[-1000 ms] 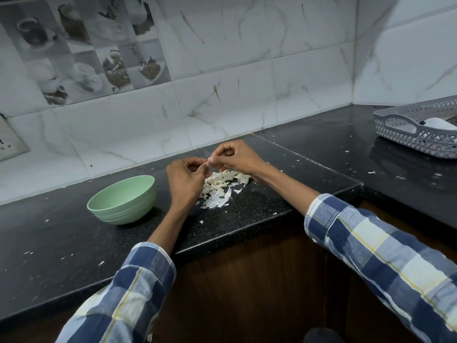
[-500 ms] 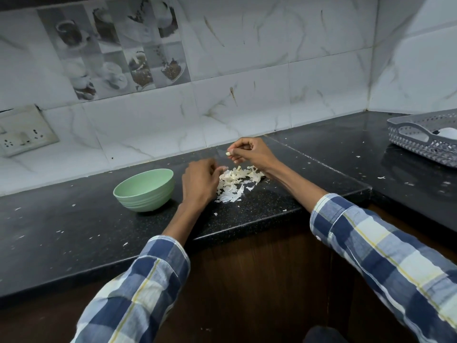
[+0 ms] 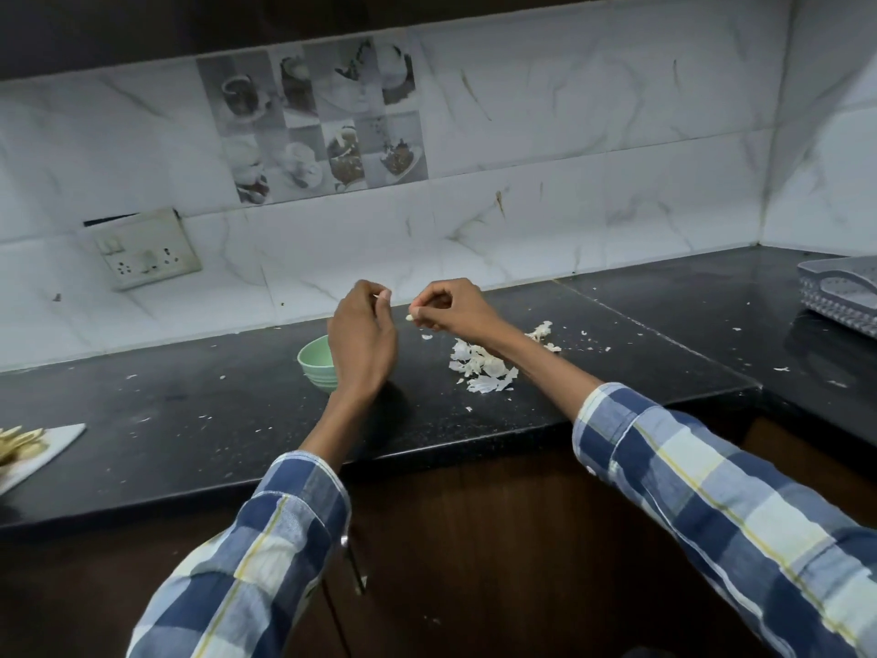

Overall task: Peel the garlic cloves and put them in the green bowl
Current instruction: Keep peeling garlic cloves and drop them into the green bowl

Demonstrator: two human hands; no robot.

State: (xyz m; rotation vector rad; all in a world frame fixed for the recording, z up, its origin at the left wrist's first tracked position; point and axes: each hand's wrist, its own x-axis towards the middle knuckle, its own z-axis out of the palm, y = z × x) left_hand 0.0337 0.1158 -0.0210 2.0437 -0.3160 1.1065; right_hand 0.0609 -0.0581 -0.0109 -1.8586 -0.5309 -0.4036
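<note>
Two hands, pale clove [image 3: 409,317], papery peels [image 3: 479,368]

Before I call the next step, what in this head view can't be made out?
- Green bowl: inside hidden; left hand covers most of it.
- Pale bit in left hand's fingertips: too small to tell skin from clove.
- Clove pinched by right hand: mostly hidden, peeling state unclear.
- White plate: cut off by left edge.
- Grey basket: cut off by right edge.

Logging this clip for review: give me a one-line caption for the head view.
Over a black counter, left hand and right hand each pinch a small white piece beside the green bowl and garlic peels.
</note>
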